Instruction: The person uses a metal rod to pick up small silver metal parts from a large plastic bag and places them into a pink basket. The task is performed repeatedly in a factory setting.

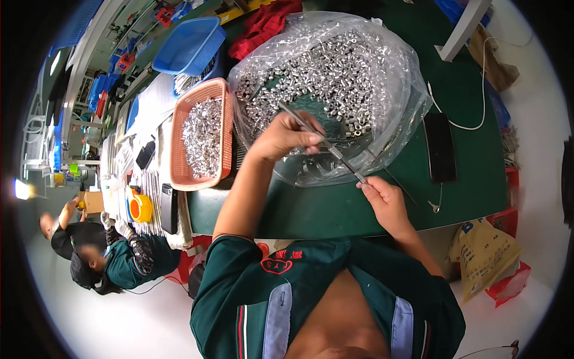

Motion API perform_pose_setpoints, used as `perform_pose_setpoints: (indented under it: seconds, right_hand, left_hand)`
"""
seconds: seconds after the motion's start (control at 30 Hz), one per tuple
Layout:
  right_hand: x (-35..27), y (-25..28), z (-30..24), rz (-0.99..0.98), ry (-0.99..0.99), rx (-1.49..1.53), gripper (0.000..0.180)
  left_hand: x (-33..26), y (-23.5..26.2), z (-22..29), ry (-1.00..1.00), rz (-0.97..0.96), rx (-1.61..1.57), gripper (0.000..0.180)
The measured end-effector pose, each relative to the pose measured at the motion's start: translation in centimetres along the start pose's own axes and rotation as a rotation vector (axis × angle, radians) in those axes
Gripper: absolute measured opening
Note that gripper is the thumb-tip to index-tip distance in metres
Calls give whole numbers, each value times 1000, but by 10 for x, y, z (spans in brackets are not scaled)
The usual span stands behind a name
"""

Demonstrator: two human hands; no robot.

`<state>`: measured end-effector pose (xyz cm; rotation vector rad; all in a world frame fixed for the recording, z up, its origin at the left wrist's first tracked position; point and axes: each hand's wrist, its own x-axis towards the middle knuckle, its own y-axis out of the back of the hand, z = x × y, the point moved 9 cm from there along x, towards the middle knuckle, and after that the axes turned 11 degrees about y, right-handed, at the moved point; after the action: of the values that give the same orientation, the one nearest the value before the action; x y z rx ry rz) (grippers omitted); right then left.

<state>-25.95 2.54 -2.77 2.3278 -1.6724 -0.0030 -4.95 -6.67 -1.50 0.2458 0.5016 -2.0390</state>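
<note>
A thin metal rod (339, 155) slants across the front of a clear plastic bag, its far end up to the left. My left hand (290, 136) is closed around the rod's upper part. Lower right, my right hand (387, 203) pinches its near end between thumb and fingers. Beneath and beyond the hands, the opened-out plastic bag (391, 99) holds a heap of small silvery metal sleeves (341, 66). Another thin dark rod (391, 175) lies by the bag's front right edge, near my right hand.
Left of the bag stands a pink basket (226, 128) of small metal pieces, with blue baskets (188, 48) behind it. A phone (439, 148), a white cable (472, 127) and a key (434, 207) lie right on the green table (299, 215). Two people (134, 263) are at far left.
</note>
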Motion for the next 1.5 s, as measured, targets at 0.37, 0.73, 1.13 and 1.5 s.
perform_pose_setpoints:
  seconds: [0.37, 0.73, 1.13, 1.5]
  right_hand:
    - [-6, 9, 24, 134, -161, 265, 17]
    - [-7, 11, 23, 123, -155, 252, 18]
    - [-6, 10, 20, 112, -130, 226, 17]
    - [-6, 12, 21, 126, -127, 208, 16]
  left_hand:
    - [28, 23, 32, -187, 561, 909, 24]
    - [49, 7, 23, -378, 529, 1103, 23]
    - [23, 44, 25, -195, 649, 1069, 21]
    - [18, 48, 22, -236, 679, 1122, 19]
